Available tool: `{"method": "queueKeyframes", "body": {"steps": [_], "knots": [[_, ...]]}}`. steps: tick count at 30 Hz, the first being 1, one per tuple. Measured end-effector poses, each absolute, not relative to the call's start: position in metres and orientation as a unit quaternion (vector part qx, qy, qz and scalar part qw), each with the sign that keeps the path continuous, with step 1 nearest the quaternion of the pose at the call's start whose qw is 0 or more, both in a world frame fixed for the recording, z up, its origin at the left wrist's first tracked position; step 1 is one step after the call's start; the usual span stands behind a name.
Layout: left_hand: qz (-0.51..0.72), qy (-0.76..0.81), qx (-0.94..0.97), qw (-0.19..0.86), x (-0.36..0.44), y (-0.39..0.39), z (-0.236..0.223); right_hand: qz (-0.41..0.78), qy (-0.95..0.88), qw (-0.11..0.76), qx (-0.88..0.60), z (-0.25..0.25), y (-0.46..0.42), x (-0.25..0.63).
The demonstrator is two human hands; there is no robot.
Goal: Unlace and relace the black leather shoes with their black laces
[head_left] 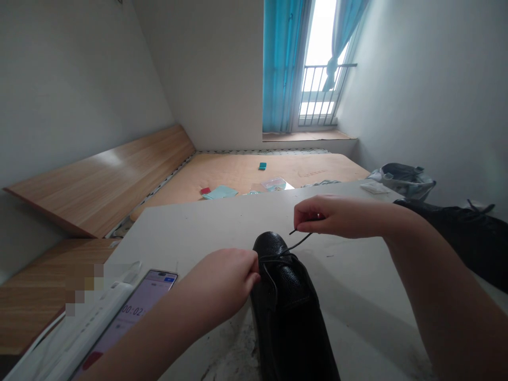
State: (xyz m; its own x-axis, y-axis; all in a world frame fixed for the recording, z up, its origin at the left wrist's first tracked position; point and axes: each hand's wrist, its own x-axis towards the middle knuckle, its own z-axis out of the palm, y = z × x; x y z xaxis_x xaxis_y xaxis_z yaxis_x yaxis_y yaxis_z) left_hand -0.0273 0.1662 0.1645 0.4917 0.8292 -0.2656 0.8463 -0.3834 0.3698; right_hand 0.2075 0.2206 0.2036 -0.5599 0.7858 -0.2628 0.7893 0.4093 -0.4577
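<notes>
Black leather shoe (288, 301) points far, slightly left, heel cropped; your right hand (327, 214) pinches its thin lace (300, 242); left hand (228, 275): grip unclear.

The shoe (291, 296) and its lace (300, 242) are black, as is the second shoe (460, 233). The table (357, 275) is white with dark grey smudges. The curtain (280, 63) is bright turquoise-blue. The headboard (103, 180) shows light brown wood grain; the walls (214, 69) are plain grey-white. The mattress (182, 182) is pale peach. On it, one item (205, 190) is red, a folded sheet (220, 192) pale aqua, and a small box (262, 166) teal. The phone screen (137, 307) is pale lilac.
</notes>
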Motion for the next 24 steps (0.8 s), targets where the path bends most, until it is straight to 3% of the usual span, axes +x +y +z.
{"method": "queueKeyframes", "body": {"steps": [10, 15, 24], "knots": [[-0.013, 0.499, 0.822, 0.275, -0.026, 0.162, 0.160, -0.256, 0.858, 0.040, 0.444, 0.201, 0.220, 0.209], [-0.019, 0.478, 0.832, 0.280, -0.027, 0.160, 0.159, -0.225, 0.841, 0.137, 0.473, 0.196, 0.219, 0.204], [-0.023, 0.486, 0.835, 0.258, -0.019, 0.157, 0.167, -0.343, 0.799, 0.227, 0.439, 0.192, 0.218, 0.184]]}}
